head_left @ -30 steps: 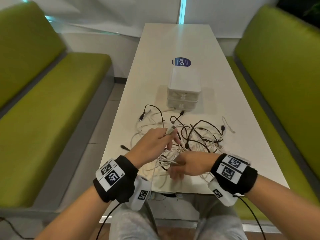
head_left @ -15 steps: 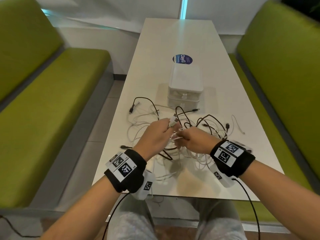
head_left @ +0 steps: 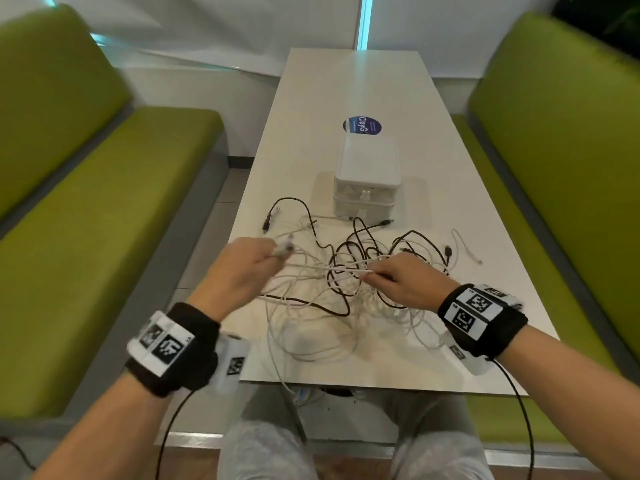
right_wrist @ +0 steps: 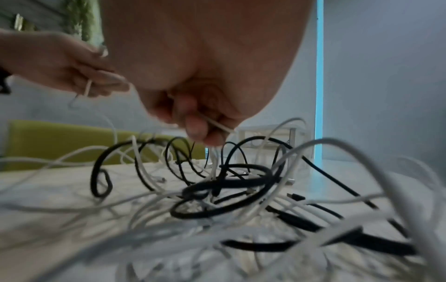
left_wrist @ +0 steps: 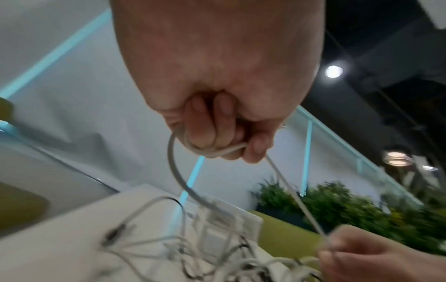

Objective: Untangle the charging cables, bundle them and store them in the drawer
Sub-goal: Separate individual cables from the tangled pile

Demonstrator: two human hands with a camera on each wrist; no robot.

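A tangle of white and black charging cables [head_left: 349, 289] lies on the near half of the white table [head_left: 346, 98]. My left hand [head_left: 252, 268] grips the plug end of a white cable [left_wrist: 176, 167] above the table's left edge. My right hand [head_left: 398, 278] pinches the same white cable [head_left: 332, 267] farther along, over the middle of the pile [right_wrist: 224, 190]. The cable runs nearly taut between the two hands. A small white drawer unit [head_left: 367, 178] stands just beyond the pile, both drawers closed.
A round blue sticker [head_left: 362, 125] is on the table behind the drawer unit. Green benches [head_left: 86, 220] flank the table on both sides. Some white cable hangs over the near table edge [head_left: 298, 393] toward my lap.
My hands have moved apart: the left one pulled left with the plug end, the right one shifted right, stretching the white cable out of the pile.
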